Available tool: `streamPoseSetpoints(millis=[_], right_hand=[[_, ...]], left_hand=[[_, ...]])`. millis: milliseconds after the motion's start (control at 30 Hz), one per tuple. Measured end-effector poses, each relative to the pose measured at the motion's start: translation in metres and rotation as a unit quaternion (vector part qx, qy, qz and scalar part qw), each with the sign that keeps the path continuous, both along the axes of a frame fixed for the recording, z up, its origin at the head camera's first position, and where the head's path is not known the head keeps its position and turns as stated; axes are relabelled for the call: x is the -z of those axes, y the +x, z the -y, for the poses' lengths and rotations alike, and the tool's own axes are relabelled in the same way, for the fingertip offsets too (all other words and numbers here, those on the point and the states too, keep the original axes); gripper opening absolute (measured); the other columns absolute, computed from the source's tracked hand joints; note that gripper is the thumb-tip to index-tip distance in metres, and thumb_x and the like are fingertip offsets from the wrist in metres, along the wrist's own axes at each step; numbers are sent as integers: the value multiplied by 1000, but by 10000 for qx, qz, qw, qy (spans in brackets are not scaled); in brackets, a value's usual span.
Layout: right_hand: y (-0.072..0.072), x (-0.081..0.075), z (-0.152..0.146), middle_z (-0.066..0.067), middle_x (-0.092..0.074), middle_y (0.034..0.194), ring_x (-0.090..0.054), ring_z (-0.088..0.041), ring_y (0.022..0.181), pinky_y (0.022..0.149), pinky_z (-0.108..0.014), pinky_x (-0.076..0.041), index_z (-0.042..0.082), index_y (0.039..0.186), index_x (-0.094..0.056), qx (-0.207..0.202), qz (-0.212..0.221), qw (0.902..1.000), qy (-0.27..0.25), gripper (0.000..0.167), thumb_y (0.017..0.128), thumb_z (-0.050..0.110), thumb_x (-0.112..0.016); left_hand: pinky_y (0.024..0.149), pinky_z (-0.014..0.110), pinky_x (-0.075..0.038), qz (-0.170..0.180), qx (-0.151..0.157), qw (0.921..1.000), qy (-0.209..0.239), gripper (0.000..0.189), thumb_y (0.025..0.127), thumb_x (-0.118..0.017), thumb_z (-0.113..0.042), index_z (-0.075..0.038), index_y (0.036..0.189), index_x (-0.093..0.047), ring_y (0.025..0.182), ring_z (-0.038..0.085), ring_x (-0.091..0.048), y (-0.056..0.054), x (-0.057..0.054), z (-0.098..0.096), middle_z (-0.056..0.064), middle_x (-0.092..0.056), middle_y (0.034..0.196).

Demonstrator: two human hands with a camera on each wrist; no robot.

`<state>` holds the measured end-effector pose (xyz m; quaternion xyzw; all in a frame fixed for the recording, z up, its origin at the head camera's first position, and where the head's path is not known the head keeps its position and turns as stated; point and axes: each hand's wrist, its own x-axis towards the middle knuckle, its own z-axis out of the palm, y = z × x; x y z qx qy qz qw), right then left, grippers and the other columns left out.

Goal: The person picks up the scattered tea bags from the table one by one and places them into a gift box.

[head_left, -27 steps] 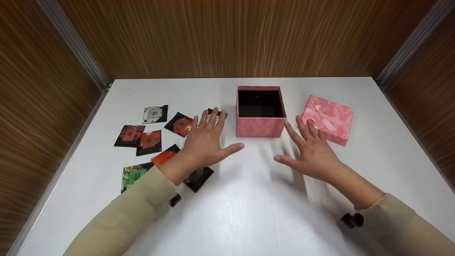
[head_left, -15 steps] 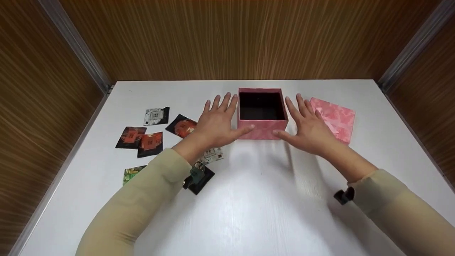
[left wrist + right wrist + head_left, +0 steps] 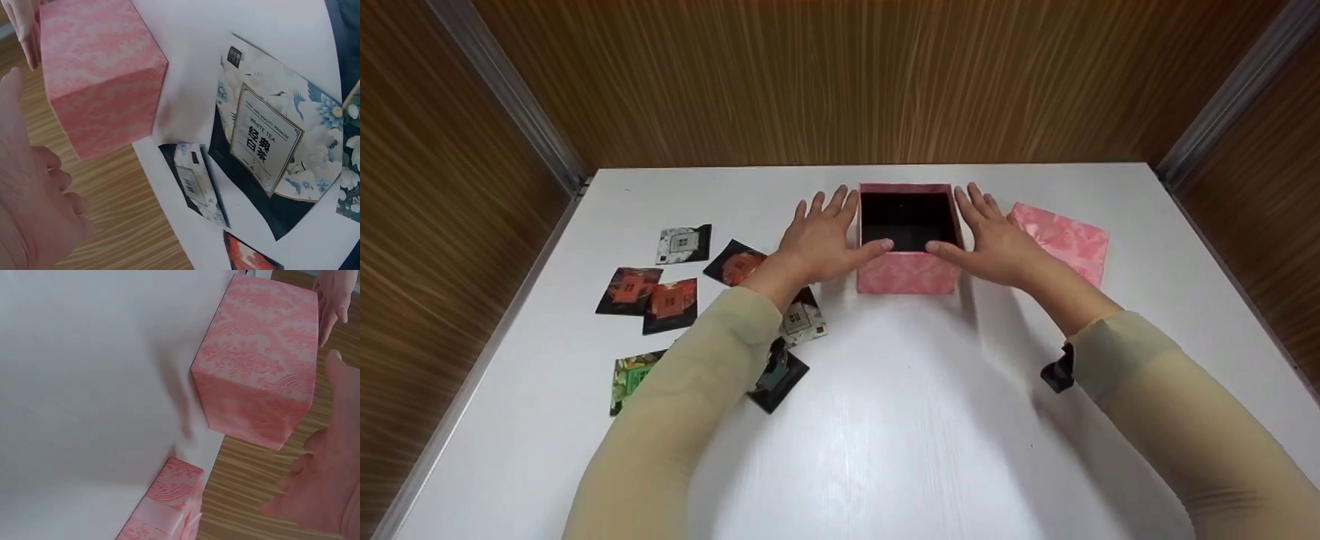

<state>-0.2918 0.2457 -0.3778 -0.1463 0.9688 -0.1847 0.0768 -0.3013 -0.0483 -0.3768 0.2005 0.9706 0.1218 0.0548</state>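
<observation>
Bracketing a lidless pink-patterned square box (image 3: 906, 274), straight-fingered left hand (image 3: 821, 244) and right hand (image 3: 997, 244) seem lined up; adjusting it calls for inward pressure.

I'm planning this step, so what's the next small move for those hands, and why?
Probably bring the left hand and right hand inward against the pink box: they flank it, fingers extended, and each wrist view shows a gap between hand and box.

Left fingers (image 3: 835, 203) and right fingers (image 3: 966, 207) straight, thumbs (image 3: 875, 250) inward
</observation>
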Motion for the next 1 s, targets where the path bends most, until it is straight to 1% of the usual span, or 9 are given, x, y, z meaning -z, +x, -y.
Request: streamPoseSetpoints(millis=[133, 267, 400, 533, 667, 800, 1000], right_hand=[[-6, 5, -3, -5, 7, 178, 6, -35, 163, 123, -71, -9, 20, 172, 0, -22, 324, 9993, -174, 110, 95, 80, -50], [-7, 9, -5, 0, 8, 178, 3, -34, 163, 123, -69, -13, 24, 172, 2, -30, 496, 9981, -358, 109, 95, 80, -52], [-8, 10, -4, 0, 7, 178, -3, -36, 163, 123, -69, -16, 27, 172, 2, -7, 492, 9982, -349, 110, 93, 81, -52], [-9, 12, -2, 0, 6, 178, -7, -38, 162, 122, -68, -17, 27, 172, 2, -17, 463, 9984, -310, 109, 93, 82, -51], [-10, 13, -2, 1, 6, 178, -8, -39, 162, 122, -68, -17, 27, 172, 2, -10, 485, 9982, -345, 109, 94, 82, -51], [-10, 12, -1, 0, 6, 178, -8, -42, 161, 122, -69, -16, 26, 172, 1, -6, 484, 9983, -310, 109, 94, 82, -50], [-9, 11, -1, -1, 5, 178, -10, -45, 160, 122, -69, -17, 24, 172, 0, -37, 437, 9988, -214, 109, 94, 82, -49]], left_hand=[[129, 53, -1, 113, 78, 9999, -69, 105, 97, -33, -85, -16, 172, -8, 162, 38, -6, -4, 4, 0, 8, -6, 178], [129, 53, -2, 192, 158, 9997, -48, 103, 98, -34, -84, -17, 172, -11, 162, 39, -6, -5, 7, -1, 8, -7, 178], [130, 52, -2, 250, 178, 9995, -22, 103, 98, -34, -84, -17, 172, -11, 162, 38, -6, -7, 8, 0, 8, -8, 178], [130, 51, -2, 299, 173, 9993, -112, 103, 98, -32, -84, -16, 172, -10, 163, 37, -5, -8, 9, 1, 8, -8, 178], [130, 51, -1, 355, 189, 9989, -225, 103, 98, -30, -85, -16, 172, -9, 163, 35, -3, -9, 7, 1, 8, -9, 178], [130, 51, -1, 319, 220, 9988, -311, 103, 98, -31, -84, -14, 172, -12, 163, 35, -4, -10, 5, 0, 7, -11, 178], [130, 51, -1, 326, 238, 9982, -447, 103, 99, -31, -83, -13, 172, -12, 163, 35, -6, -8, 2, -2, 7, -11, 178]])
